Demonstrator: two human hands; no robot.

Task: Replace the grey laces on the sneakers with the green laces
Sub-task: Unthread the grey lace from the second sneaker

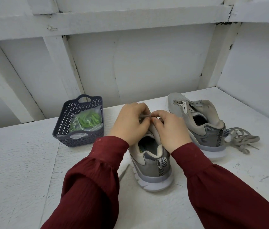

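Left hand (128, 123) and right hand (171, 130) pinch a grey lace (146, 115) above the near sneaker (153, 167), mid-table (23, 162) — soft, light and limp, it probably handles best gripped close to its stiffer tip.

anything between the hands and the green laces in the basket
A clear bag wraps the green laces in the basket; nothing else visible lies between. The left hand and right hand both pinch a grey lace on the near sneaker.

Left hand (128, 123), right hand (171, 131), apparently pinching grey lace (145, 115), above near sneaker (153, 169)
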